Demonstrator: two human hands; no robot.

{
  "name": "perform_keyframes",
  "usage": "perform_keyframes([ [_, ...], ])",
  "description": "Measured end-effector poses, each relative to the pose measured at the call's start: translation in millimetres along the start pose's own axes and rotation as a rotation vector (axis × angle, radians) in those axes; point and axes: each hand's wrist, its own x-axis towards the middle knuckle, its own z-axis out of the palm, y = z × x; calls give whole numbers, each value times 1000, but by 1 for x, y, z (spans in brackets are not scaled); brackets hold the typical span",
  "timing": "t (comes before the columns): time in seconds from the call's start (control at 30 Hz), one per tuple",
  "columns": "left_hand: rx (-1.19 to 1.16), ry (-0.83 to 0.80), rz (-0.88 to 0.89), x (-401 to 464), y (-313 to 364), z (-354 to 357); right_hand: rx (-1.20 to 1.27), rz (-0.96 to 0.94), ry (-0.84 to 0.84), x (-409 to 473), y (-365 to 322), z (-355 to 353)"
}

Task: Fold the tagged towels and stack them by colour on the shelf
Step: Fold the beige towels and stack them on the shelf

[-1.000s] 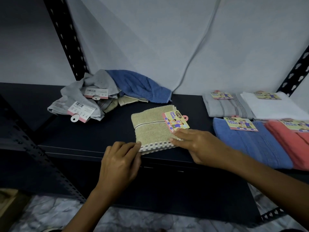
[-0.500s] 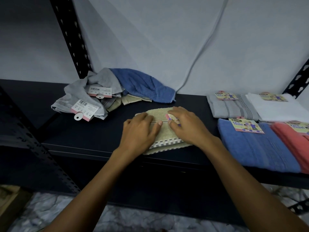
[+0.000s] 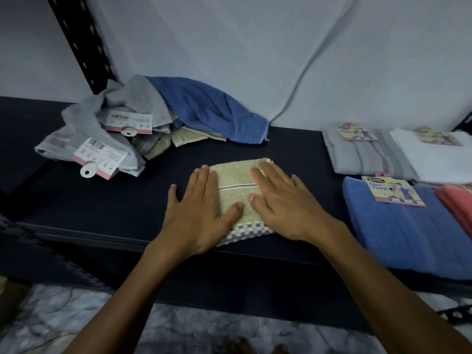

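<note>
A folded beige towel (image 3: 238, 180) with a checked border lies on the dark shelf (image 3: 122, 200), near its front edge. My left hand (image 3: 201, 213) lies flat on the towel's left side, fingers straight. My right hand (image 3: 283, 200) presses flat on its right side and covers the tag. At the back left sits a loose pile: grey towels (image 3: 102, 123) with white tags, a blue towel (image 3: 204, 106) and bits of beige cloth (image 3: 184, 136). On the right lie folded towels with tags: grey (image 3: 362, 154), white (image 3: 434, 157), blue (image 3: 408, 233) and coral (image 3: 457, 208).
A perforated black upright (image 3: 81, 42) rises at the back left, and a grey cable (image 3: 306, 72) runs down the wall behind the shelf. Below the shelf edge a marbled floor (image 3: 63, 323) shows.
Both hands have moved from the towel's near edge onto its top and spread out flat. The tag that showed a second ago is now under my right hand.
</note>
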Motion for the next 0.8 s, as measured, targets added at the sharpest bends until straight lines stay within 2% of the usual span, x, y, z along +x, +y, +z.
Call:
perform_keyframes([
  [0.13,5,15,7,0,-4,5,-13,6,-29,2,2,2],
  [0.33,-30,49,-3,0,-4,7,61,-23,15,3,6,8],
  [0.57,-167,203,0,0,-3,8,106,-38,22,-1,7,4],
  [0.63,-246,276,8,1,-3,8,137,-31,156,-2,5,6],
  [0.67,-289,315,2,1,-3,8,121,-1,284,-3,3,5],
  [0.77,-322,466,-40,-2,-4,9,19,143,811,-7,0,0],
  [0.8,-299,531,-49,-5,-3,11,38,200,913,-12,-4,0],
])
